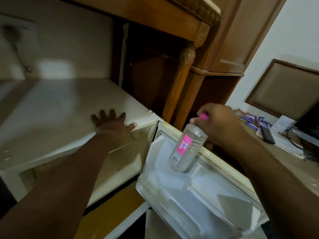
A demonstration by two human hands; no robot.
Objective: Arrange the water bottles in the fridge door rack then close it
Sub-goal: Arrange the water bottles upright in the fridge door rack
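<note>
The right hand (217, 125) has its grip closed around the pink cap of one clear plastic water bottle with a pink label (187, 149), which hangs tilted over the white inner rack of the open fridge door (198, 195). The left hand (112, 125) lies flat with fingers spread, holding nothing, on the cream top of the small fridge (60, 114). Behind stands one carved wooden cabinet (186, 66). On the table (259, 152) to the right lie several blue snack packets (255, 119) and one dark remote (266, 135).
</note>
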